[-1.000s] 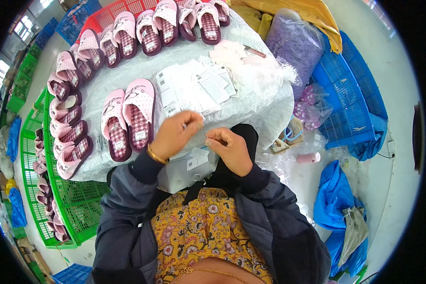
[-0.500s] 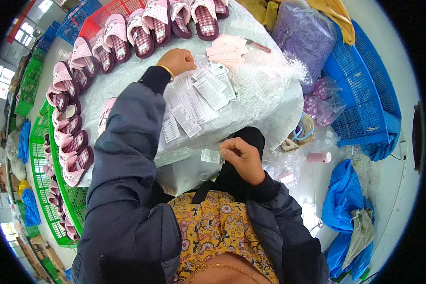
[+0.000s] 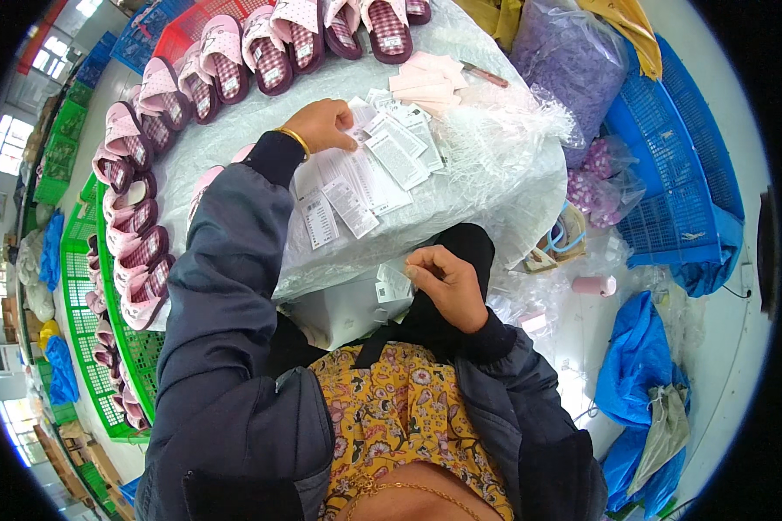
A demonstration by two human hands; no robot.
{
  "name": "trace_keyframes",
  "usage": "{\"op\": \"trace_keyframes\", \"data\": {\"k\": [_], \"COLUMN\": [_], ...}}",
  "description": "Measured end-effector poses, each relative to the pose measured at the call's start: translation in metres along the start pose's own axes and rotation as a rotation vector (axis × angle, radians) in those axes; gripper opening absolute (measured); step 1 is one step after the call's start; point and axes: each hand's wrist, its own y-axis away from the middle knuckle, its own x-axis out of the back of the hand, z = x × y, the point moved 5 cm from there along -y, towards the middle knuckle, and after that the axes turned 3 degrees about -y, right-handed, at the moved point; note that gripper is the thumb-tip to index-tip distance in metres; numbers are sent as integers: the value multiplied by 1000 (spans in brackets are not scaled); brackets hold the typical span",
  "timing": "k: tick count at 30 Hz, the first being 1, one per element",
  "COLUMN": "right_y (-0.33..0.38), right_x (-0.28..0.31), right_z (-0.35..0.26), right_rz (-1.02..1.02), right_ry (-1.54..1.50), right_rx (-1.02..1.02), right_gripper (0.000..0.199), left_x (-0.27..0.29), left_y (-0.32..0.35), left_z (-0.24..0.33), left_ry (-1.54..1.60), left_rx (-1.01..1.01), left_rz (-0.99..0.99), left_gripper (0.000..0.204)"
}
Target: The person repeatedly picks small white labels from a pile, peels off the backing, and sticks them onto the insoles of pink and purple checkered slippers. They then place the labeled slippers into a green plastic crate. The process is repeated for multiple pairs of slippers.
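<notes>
My left hand (image 3: 321, 127) reaches over the table, its fingers curled and pinched at the edge of the white printed labels (image 3: 397, 156). Whether a label is between its fingertips cannot be made out. Close to my lap, my right hand (image 3: 450, 286) pinches the edge of a small pale label (image 3: 394, 283) with a square code on it. Two loose labels, one of them a narrow slip (image 3: 319, 219), lie on a larger printed sheet (image 3: 382, 196) nearer me. Pink paper cards (image 3: 426, 78) are fanned out beyond the labels.
Pink slippers (image 3: 222, 61) with checked insoles line the far and left edges of the plastic-covered table (image 3: 487, 187). A knife (image 3: 485, 75) lies by the cards. Green crates (image 3: 139, 365) stand left; a purple bag (image 3: 573, 69) and blue basket (image 3: 660, 165) stand right.
The view has shifted slightly. My left hand has turned, and its fingers now reach down at the labels. My right hand still pinches its label, which is tilted a little differently.
</notes>
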Motion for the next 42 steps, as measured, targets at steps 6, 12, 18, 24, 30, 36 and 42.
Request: {"op": "trace_keyframes", "data": {"k": [6, 12, 18, 24, 30, 36, 42], "right_y": [3, 2, 2, 3, -2, -27, -42], "right_x": [0, -5, -1, -4, -10, -27, -63], "right_z": [-1, 1, 6, -1, -16, -60, -80], "right_rz": [4, -17, -7, -17, -21, 35, 2], "right_ry": [-14, -50, -32, -39, 7, -50, -158], "right_rx": [-13, -26, -16, -3, 45, 83, 53], "right_gripper": [10, 10, 11, 11, 11, 15, 45], "left_x": [11, 6, 6, 27, 57, 29, -5], "left_y": [10, 13, 7, 20, 64, 125, 161], "left_z": [-18, -11, -15, -13, 14, 51, 76], "left_ry": [-45, 19, 32, 152, 323, 654, 779], "left_rx": [73, 77, 19, 104, 107, 69, 68], "left_rz": [-35, 83, 207, 251, 300, 373, 356], "left_gripper": [40, 52, 35, 22, 18, 18, 21]}}
